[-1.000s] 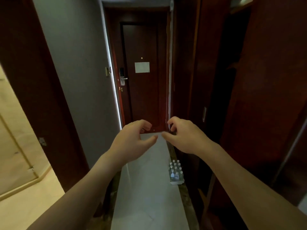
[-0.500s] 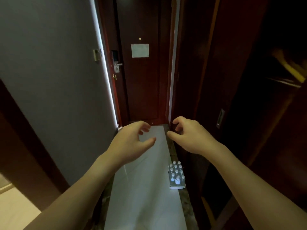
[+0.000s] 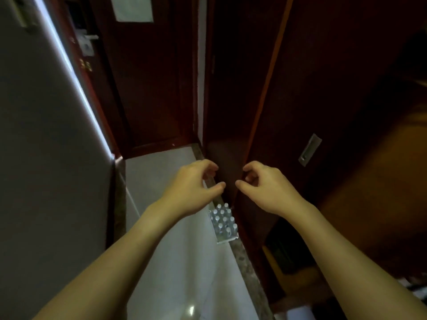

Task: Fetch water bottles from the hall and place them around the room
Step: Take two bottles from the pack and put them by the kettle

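Both hands reach forward over a narrow hallway, side by side and apart. The left hand (image 3: 193, 187) and the right hand (image 3: 265, 184) each have loosely curled fingers and hold nothing. Below and between them, a shrink-wrapped pack of water bottles (image 3: 223, 224) with white caps stands on the pale tiled floor (image 3: 166, 262), tight against the dark wooden wardrobe panel (image 3: 277, 100) on the right. A dark wooden door (image 3: 147, 84) with a metal handle (image 3: 86, 42) and a white notice (image 3: 131, 8) closes the hallway ahead. A grey wall (image 3: 41, 146) runs along the left.
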`<state>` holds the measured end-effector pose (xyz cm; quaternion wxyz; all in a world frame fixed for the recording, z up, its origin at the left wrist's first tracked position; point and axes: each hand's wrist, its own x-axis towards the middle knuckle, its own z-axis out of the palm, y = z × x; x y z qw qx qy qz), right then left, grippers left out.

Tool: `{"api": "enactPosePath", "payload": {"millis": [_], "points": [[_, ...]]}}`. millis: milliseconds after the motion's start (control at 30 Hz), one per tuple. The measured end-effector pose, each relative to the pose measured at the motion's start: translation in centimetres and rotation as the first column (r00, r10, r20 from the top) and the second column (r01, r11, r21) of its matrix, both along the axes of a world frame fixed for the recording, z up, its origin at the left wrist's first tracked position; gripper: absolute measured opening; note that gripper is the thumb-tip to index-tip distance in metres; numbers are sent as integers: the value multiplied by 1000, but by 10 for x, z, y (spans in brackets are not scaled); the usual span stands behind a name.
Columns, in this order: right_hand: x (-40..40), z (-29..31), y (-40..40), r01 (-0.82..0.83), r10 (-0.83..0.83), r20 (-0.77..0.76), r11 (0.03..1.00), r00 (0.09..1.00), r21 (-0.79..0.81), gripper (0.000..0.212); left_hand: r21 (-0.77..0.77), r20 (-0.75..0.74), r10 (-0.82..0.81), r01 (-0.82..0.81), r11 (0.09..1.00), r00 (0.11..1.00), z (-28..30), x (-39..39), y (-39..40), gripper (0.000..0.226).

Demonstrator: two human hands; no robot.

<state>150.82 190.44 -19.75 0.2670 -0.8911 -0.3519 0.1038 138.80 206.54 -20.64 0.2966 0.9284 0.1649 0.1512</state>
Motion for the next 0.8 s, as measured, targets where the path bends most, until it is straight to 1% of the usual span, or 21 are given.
{"api": "enactPosePath", "payload": {"millis": [133, 233, 300, 400, 467, 533, 567, 633, 667, 733, 800], "points": [[52, -38, 23, 85, -85, -77, 996, 993, 6, 50, -53, -67, -42, 38, 998, 997, -36, 55, 29, 44], [94, -75, 41, 135, -129, -181, 990, 975, 24, 45, -114, -117, -7, -6, 993, 993, -67, 97, 50, 41], [126, -104, 52, 179, -162, -256, 983, 953, 44, 42, -152, -142, 27, -49, 987, 989, -91, 128, 64, 41], [179, -152, 72, 285, -235, -382, 955, 894, 79, 37, -194, -203, 56, -96, 976, 977, -130, 178, 82, 40], [215, -185, 86, 340, -283, -425, 938, 860, 63, 34, -227, -245, 64, -122, 966, 967, -158, 212, 91, 40], [244, -218, 101, 321, -279, -459, 947, 843, 15, 31, -266, -281, 62, -139, 954, 958, -186, 243, 99, 38], [257, -234, 108, 306, -267, -478, 952, 837, 4, 25, -287, -294, 55, -143, 947, 954, -200, 257, 103, 36], [279, -266, 121, 324, -275, -508, 946, 816, 9, 6, -326, -319, 39, -148, 934, 947, -230, 282, 111, 32], [288, -283, 126, 352, -297, -520, 936, 801, 9, 5, -346, -333, 38, -160, 925, 942, -245, 294, 115, 31], [303, -312, 137, 384, -330, -542, 923, 773, -15, 15, -389, -359, 43, -191, 901, 932, -281, 315, 125, 30], [317, -350, 142, 398, -360, -547, 916, 755, -54, 19, -417, -379, 50, -219, 882, 924, -320, 333, 133, 30]]}}
